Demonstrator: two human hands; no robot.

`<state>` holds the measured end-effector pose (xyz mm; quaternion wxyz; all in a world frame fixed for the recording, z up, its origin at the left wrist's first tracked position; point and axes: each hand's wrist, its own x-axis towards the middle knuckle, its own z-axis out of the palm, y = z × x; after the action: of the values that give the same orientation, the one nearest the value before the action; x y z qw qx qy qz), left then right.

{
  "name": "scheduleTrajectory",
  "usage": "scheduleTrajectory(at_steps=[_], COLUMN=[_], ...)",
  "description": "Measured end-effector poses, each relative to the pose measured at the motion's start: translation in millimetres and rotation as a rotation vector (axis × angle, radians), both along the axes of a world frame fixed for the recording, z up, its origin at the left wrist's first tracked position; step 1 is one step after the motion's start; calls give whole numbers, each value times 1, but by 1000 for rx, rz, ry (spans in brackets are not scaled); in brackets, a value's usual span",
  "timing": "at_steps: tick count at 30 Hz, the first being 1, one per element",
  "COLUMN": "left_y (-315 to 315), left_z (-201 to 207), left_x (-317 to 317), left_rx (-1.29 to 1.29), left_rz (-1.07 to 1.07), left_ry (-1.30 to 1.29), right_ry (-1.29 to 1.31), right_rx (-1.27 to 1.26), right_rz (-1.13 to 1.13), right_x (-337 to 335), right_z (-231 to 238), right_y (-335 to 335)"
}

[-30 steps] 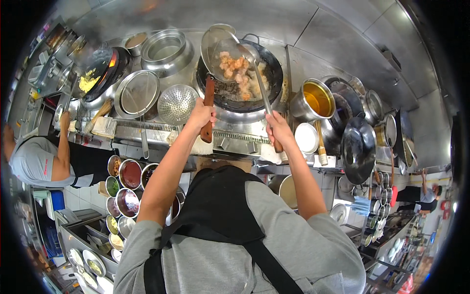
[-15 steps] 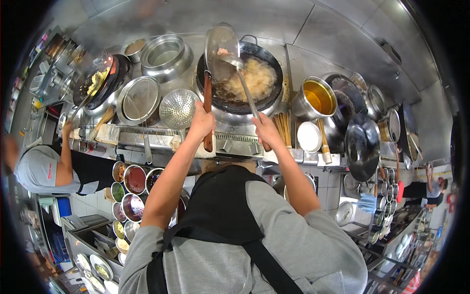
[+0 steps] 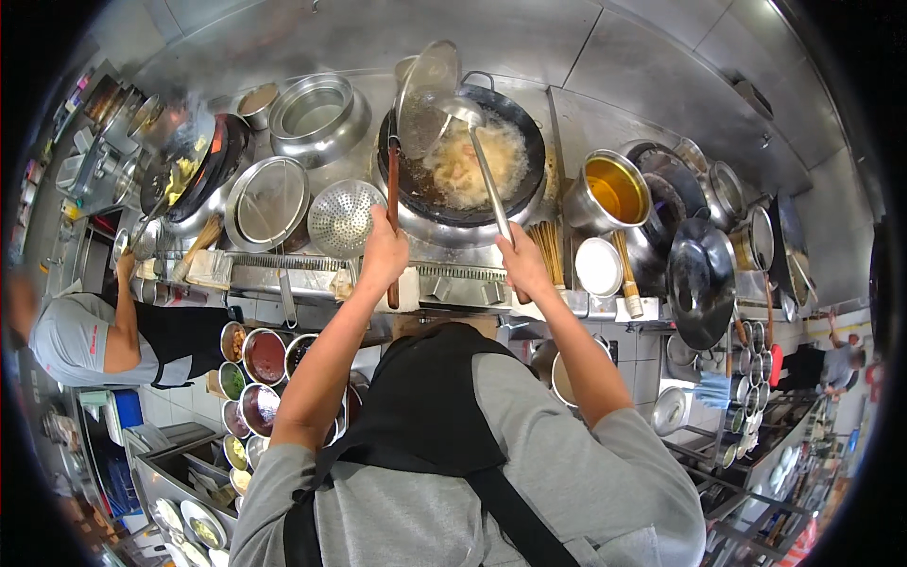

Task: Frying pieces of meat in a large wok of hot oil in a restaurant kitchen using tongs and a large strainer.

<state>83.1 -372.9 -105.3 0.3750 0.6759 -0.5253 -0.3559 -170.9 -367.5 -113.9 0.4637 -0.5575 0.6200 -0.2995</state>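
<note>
Closed round a wooden handle, my left hand (image 3: 385, 253) holds a wire-mesh strainer (image 3: 425, 94) steeply tilted over the left part of a black wok (image 3: 537, 180). My right hand (image 3: 525, 265) grips the handle of a steel ladle (image 3: 465, 110), whose bowl is beside the strainer's mesh, above the wok. Inside the wok, pale food (image 3: 477, 165) fries in foaming oil, with a few pinkish pieces among the bubbles. I see no food in the strainer.
Left of the wok are a perforated skimmer (image 3: 342, 217), a round sieve (image 3: 267, 200) and a large steel pot (image 3: 316, 109). A pot of yellow oil (image 3: 616, 184), a white bowl (image 3: 597, 266) and bamboo brushes (image 3: 545, 248) stand right. A co-worker (image 3: 94, 331) works another wok at far left.
The strainer has tipped nearer to edge-on, and the pinkish piece seen at its mesh before no longer shows there. My right hand and the ladle have shifted slightly right.
</note>
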Motion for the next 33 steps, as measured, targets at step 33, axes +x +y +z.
scheduleTrajectory(at_steps=[33], left_y=[45], left_z=[28], left_x=[168], left_rx=[88], left_rz=[123], left_ry=[459], right_ry=[287], right_rx=[-137], right_rz=[333], right_x=[0], right_z=[-49], right_y=[80])
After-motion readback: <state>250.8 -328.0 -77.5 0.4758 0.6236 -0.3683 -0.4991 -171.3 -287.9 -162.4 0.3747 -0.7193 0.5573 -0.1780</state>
